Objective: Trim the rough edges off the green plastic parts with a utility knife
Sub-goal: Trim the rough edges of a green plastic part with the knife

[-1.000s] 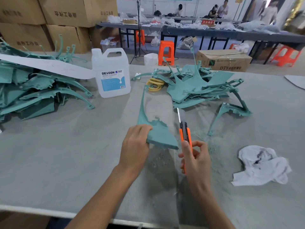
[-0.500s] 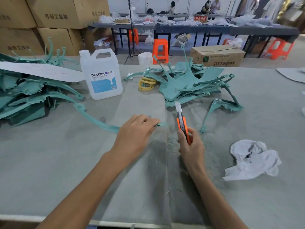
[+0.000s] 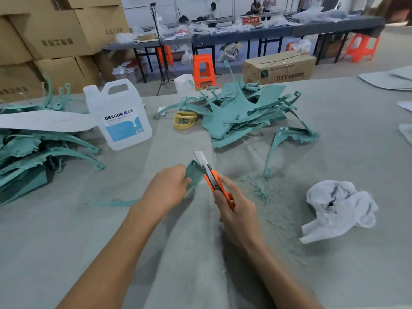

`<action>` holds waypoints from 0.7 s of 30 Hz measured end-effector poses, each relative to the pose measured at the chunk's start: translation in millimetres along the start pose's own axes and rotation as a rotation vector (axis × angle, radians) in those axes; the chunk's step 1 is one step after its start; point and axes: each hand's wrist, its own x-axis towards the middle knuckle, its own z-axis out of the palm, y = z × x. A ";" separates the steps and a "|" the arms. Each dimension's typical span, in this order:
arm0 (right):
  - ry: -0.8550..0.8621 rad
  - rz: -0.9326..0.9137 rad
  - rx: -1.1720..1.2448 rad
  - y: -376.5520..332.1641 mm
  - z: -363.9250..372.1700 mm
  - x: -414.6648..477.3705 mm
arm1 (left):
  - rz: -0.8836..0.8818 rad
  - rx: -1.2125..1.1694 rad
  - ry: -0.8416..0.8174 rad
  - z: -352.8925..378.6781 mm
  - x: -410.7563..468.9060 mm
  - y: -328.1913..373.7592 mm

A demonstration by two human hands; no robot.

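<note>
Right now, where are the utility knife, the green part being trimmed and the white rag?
utility knife (image 3: 211, 180): head view, on the handle below the blade.
green part (image 3: 194, 175): head view, on its flat end beside the blade.
white rag (image 3: 338, 208): head view, on the crumpled middle.

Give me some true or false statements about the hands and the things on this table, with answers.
1. The right hand grips an orange utility knife, blade extended. True.
2. The left hand is empty. False: the left hand holds a green plastic part.
3. The white jug lies on its side. False: the white jug stands upright.
4. A crumpled white cloth lies right of the right hand. True.
</note>
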 end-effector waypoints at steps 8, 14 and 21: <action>-0.024 -0.024 0.094 -11.2 13.5 2.8 | -0.080 0.027 0.023 -6.5 21.0 12.2; 0.032 0.039 0.183 -8.4 20.1 27.4 | -0.123 -0.018 0.071 -4.6 41.4 25.5; -0.011 0.054 0.023 5.9 19.6 37.6 | -0.112 -0.030 0.040 -3.3 43.5 20.0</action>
